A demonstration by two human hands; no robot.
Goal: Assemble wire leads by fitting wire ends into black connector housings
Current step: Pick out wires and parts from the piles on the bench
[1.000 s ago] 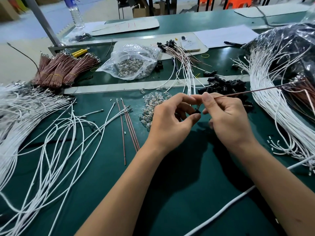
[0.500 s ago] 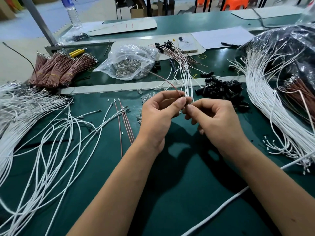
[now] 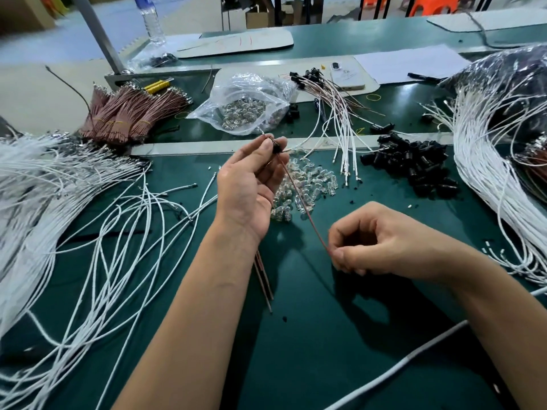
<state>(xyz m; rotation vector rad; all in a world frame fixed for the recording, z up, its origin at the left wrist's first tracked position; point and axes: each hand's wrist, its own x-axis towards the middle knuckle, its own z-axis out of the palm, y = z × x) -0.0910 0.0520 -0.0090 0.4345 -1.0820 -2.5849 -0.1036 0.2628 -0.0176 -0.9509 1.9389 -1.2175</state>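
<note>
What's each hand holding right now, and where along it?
Left hand pinches the black housing on the brown wire; right hand pinches that wire's free end.

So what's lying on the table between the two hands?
In the head view, a thin brown wire runs from the left hand to the right hand, crossing a pile of small clear bulbs on the green mat.
</note>
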